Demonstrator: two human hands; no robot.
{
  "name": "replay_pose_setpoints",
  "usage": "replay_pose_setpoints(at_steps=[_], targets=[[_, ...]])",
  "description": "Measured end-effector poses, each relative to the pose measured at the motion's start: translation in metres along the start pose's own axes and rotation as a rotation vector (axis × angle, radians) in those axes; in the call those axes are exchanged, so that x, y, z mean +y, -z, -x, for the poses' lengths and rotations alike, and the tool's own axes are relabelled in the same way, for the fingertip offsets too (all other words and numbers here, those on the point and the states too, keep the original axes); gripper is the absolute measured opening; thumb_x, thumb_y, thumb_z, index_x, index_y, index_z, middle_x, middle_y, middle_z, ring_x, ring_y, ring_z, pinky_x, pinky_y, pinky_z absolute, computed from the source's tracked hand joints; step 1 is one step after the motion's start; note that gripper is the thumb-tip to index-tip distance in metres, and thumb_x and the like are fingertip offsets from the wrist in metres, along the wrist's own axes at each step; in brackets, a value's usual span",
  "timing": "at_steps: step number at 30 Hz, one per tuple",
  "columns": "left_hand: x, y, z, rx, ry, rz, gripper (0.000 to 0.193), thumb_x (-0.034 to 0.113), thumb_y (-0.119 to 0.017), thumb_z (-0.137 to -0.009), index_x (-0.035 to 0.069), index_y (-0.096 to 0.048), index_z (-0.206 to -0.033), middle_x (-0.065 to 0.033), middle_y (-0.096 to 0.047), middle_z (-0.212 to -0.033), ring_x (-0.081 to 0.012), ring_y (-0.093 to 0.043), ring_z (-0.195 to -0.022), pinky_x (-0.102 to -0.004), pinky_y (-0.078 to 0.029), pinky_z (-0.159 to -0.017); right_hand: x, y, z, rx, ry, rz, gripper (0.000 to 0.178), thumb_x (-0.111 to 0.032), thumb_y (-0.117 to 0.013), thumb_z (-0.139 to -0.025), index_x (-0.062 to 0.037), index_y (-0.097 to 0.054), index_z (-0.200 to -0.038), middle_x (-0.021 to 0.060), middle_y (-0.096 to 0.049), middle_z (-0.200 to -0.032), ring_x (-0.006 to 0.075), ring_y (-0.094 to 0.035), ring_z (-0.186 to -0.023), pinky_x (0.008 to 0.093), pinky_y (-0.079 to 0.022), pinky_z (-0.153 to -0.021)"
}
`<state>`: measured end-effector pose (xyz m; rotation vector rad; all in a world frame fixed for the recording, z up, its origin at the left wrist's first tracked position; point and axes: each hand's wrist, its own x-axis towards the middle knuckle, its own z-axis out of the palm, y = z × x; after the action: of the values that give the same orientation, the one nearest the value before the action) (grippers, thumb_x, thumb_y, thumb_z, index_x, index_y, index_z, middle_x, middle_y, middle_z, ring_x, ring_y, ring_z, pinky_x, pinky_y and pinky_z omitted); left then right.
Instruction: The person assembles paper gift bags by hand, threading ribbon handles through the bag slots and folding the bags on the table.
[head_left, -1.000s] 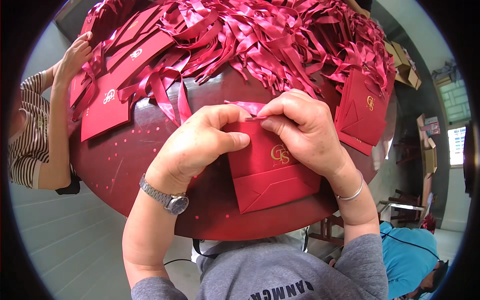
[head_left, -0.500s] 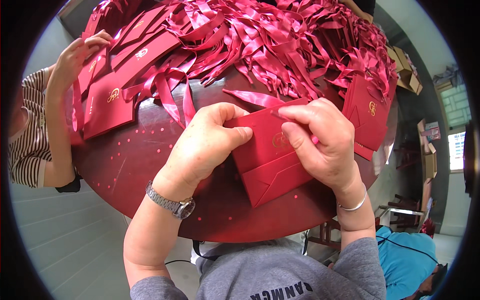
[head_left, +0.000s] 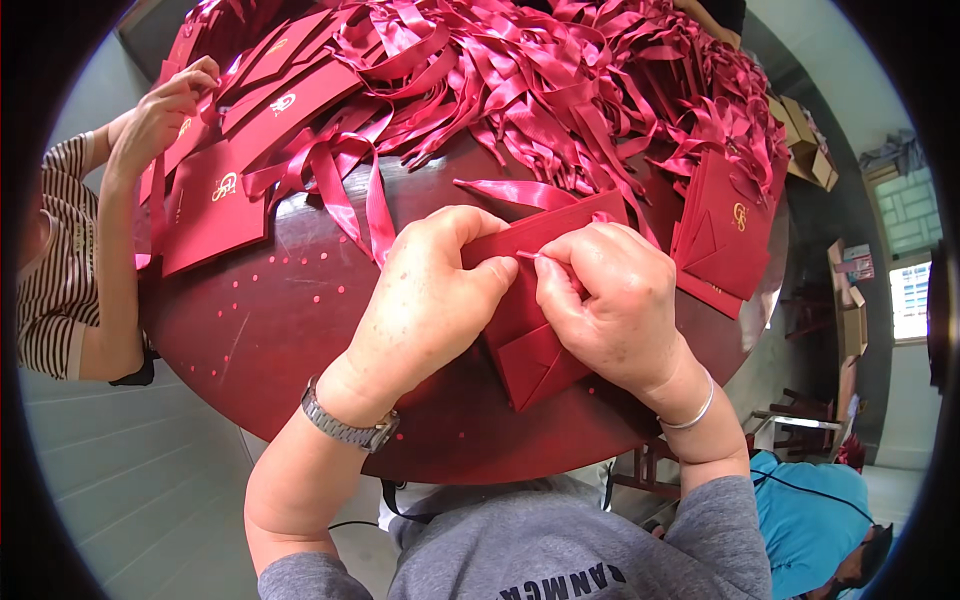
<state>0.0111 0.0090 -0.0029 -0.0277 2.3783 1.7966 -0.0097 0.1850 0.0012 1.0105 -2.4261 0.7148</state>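
A dark red paper bag [head_left: 535, 365] lies flattened and tilted in front of me, its folded base toward my body. My left hand [head_left: 435, 290] is closed on its upper left edge, thumb on the near face and fingers behind. In a pinch of thumb and forefinger, my right hand [head_left: 610, 300] holds the narrow tip of a satin ribbon [head_left: 528, 255] at the bag's upper face, close to my left thumb. My right hand covers much of the bag's front. Another satin ribbon [head_left: 500, 190] stretches behind the bag's top edge.
A large heap of pinkish-red ribbons [head_left: 530, 90] covers the far part of the round table [head_left: 300, 350]. Stacked red bags [head_left: 735, 225] stand at the right; more bags [head_left: 215, 205] lie at the left, where another person's hand [head_left: 165, 115] works. Small red dots are scattered on the tabletop.
My right hand has moved left and slightly down across the bag, bringing the ribbon tip toward my left thumb. My left hand keeps its grip. The other person's hand has shifted slightly.
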Motion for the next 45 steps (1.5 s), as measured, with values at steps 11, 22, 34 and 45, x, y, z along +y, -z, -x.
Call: replay_pose_setpoints(at_steps=[11, 22, 34, 45], targets=[[-0.002, -0.002, 0.004, 0.071, -0.075, -0.003, 0.024, 0.009, -0.064, -0.083, -0.005, -0.062, -0.103, -0.0060, -0.066, -0.088, -0.0088, -0.059, -0.078, -0.0247, -0.048, -0.069, -0.007, 0.001, 0.000, 0.054, -0.011, -0.015, 0.007, 0.001, -0.068, -0.072, -0.0019, -0.062, -0.073, 0.0101, -0.058, -0.063, 0.0261, -0.056, -0.055, 0.0346, -0.045, -0.053], [-0.019, -0.018, 0.004, 0.300, -0.453, -0.201, 0.016, 0.000, -0.062, -0.078, -0.004, -0.062, -0.093, -0.0170, -0.064, -0.083, -0.0294, -0.064, -0.079, -0.0356, -0.050, -0.072, -0.012, 0.000, -0.004, -0.015, 0.000, 0.117, 0.007, -0.003, -0.067, -0.072, -0.0031, -0.060, -0.070, 0.0096, -0.056, -0.062, 0.0269, -0.056, -0.055, 0.0364, -0.044, -0.052], [-0.025, -0.026, 0.001, 0.319, -0.342, -0.170, 0.014, -0.006, -0.058, -0.075, -0.002, -0.061, -0.087, -0.0217, -0.062, -0.085, -0.0390, -0.061, -0.084, -0.0444, -0.049, -0.075, -0.014, -0.019, 0.001, -0.006, 0.167, 0.383, 0.013, -0.012, -0.059, -0.066, -0.0107, -0.048, -0.061, 0.0040, -0.048, -0.058, 0.0204, -0.053, -0.053, 0.0347, -0.042, -0.050], [-0.032, -0.028, -0.005, 0.293, -0.348, -0.138, 0.022, -0.007, -0.058, -0.076, -0.002, -0.062, -0.097, -0.0168, -0.063, -0.089, -0.0301, -0.063, -0.084, -0.0358, -0.050, -0.076, 0.002, -0.027, -0.003, 0.029, 0.130, 0.259, 0.010, -0.016, -0.059, -0.071, -0.0100, -0.054, -0.065, 0.0064, -0.056, -0.061, 0.0230, -0.059, -0.055, 0.0356, -0.047, -0.051]])
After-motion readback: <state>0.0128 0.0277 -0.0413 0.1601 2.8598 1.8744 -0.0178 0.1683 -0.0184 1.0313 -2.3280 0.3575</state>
